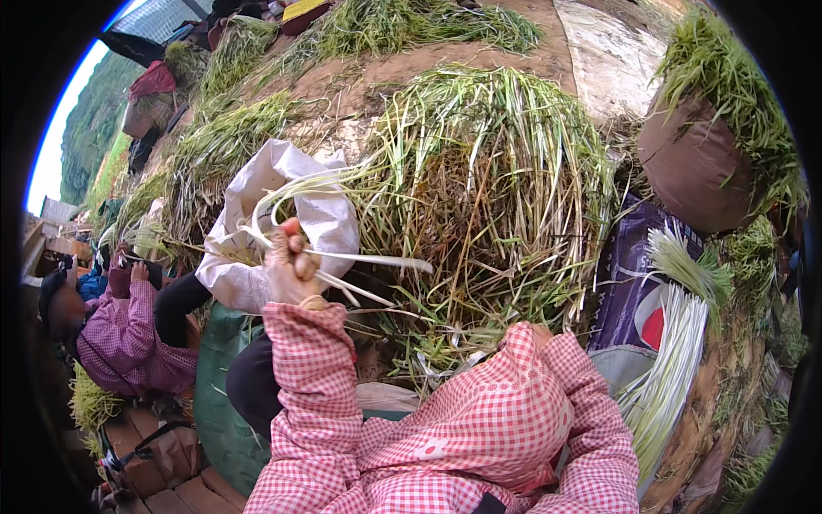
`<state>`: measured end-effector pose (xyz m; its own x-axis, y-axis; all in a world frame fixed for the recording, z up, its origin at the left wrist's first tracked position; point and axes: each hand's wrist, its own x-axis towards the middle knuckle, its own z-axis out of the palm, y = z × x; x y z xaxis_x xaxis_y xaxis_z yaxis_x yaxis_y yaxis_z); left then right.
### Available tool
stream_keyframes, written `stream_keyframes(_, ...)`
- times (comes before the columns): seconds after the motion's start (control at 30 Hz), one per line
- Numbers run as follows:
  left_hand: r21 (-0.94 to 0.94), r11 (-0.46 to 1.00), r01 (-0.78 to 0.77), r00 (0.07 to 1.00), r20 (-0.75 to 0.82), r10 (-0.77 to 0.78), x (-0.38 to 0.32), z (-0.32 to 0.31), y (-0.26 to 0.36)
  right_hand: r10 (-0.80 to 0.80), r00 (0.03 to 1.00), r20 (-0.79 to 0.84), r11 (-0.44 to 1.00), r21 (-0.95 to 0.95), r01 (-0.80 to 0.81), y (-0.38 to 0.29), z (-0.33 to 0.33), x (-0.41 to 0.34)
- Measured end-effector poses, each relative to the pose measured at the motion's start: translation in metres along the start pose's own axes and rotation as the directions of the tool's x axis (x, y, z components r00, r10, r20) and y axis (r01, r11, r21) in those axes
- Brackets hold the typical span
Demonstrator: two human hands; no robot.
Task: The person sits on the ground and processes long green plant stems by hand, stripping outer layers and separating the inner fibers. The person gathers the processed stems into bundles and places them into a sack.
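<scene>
My left hand (pixel 294 266) is closed around a few long pale stalks (pixel 359 261), over the mouth of a white woven plastic sack (pixel 325 215). The stalks' thin yellowish leaves loop above the fist towards a large heap of green stalks (pixel 488 128), whose near face shows tangled brown roots or withered matter. Only a small part of my right hand (pixel 542 336) shows, at the cuff behind the fold of my red gingham smock (pixel 475 424). Its fingers are hidden, so what it holds cannot be seen.
To the right, a bundle of long white stalks (pixel 674 340) lies by a purple printed bag (pixel 626 263). Beyond it stands a brown bulging sack (pixel 697 154) topped with greens. A person in a checked smock (pixel 138 340) sits at left. A green bag (pixel 225 392) lies beside my knee.
</scene>
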<state>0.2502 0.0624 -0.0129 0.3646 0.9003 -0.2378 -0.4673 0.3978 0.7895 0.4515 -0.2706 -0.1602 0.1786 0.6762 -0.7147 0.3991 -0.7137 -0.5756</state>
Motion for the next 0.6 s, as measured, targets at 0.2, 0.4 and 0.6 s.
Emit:
stream_keyframes(0.2, -0.082, 0.981, 0.175, 0.984, -0.017, -0.177, -0.018, 0.019, -0.058, -0.695, 0.379, -0.611, 0.684, -0.4, 0.61, -0.085, -0.041, -0.004)
stream_keyframes(0.4, -0.13, 0.967, 0.218, 0.971, 0.127, -0.202, -0.026, 0.039, -0.082, -0.539, 0.827, -0.162, 0.743, 0.371, 0.557, -0.116, -0.016, 0.002)
stream_keyframes(0.6, -0.081, 0.963, 0.258, 0.952, 0.191, -0.239, -0.019, 0.031, -0.093, -0.385, 0.905, -0.182, 0.63, 0.665, 0.401, -0.101, -0.009, 0.008)
